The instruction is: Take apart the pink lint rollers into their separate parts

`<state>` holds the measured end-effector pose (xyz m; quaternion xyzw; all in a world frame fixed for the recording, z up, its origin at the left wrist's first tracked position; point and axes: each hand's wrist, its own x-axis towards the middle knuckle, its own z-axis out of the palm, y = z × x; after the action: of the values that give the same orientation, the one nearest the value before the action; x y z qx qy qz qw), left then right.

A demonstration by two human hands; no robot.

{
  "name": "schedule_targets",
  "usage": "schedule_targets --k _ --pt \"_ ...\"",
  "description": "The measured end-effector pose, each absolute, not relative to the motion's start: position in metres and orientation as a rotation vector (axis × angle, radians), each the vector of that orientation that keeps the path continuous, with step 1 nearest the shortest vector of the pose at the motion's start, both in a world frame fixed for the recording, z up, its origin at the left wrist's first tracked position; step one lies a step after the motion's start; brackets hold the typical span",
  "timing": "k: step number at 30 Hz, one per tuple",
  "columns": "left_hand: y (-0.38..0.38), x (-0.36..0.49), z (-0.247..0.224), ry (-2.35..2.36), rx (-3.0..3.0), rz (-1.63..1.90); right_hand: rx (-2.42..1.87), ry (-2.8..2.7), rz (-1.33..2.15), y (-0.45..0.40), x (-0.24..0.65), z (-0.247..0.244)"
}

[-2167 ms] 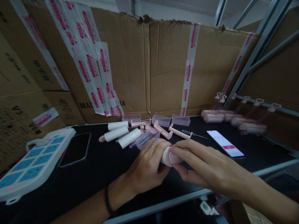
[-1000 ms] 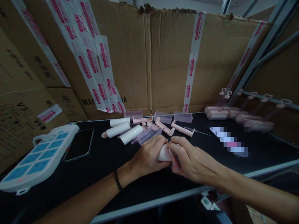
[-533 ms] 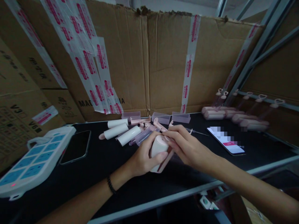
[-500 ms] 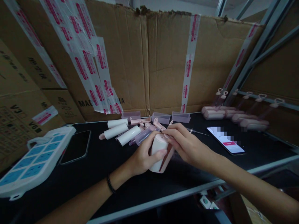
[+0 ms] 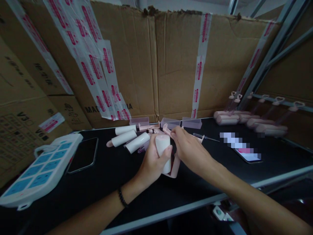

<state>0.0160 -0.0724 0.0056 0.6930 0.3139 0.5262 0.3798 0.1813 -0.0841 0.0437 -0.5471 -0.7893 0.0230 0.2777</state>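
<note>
My left hand [image 5: 150, 163] is closed round a white roll [image 5: 163, 153] that looks like a lint roller's, held upright with its end facing up. A pale pink curved cover [image 5: 175, 166] lies along the roll's right side and under its lower end, with a dark gap between them. My right hand [image 5: 188, 143] is closed just above the cover, fingertips pinched; what they hold is hidden. Just beyond these fingertips is a pink bracket-like part [image 5: 167, 129]. Left of my left hand several white rolls lie on the black table, including one roll [image 5: 137, 143] close by.
Translucent purple covers [image 5: 192, 123] line the cardboard wall [image 5: 137, 65]. A screwdriver [image 5: 207, 137] and lit phone [image 5: 248, 153] lie right; pink rollers with heart-ended handles [image 5: 271, 129] stand beyond. A dark phone [image 5: 84, 155] and power strip [image 5: 41, 173] lie left.
The roll has shifted slightly within the cover, and a wider gap shows between them. My right fingers have moved off the roll's top edge to its right. The view has shifted slightly.
</note>
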Motion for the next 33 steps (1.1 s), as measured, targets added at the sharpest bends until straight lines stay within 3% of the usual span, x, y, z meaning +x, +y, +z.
schedule_targets --k 5,13,21,33 --pt "-0.076 0.018 0.011 0.705 1.454 1.285 -1.465 -2.089 0.213 -0.081 0.189 0.040" --pt "-0.050 0.003 0.034 0.729 0.901 1.517 -1.080 -2.446 0.652 -0.080 0.227 0.049" --pt "-0.051 -0.001 0.025 0.807 1.246 1.425 -1.324 -2.306 0.447 -0.043 0.267 0.005" --pt "-0.062 -0.004 0.025 0.653 1.636 1.226 -1.568 -2.223 0.238 -0.048 0.251 -0.001"
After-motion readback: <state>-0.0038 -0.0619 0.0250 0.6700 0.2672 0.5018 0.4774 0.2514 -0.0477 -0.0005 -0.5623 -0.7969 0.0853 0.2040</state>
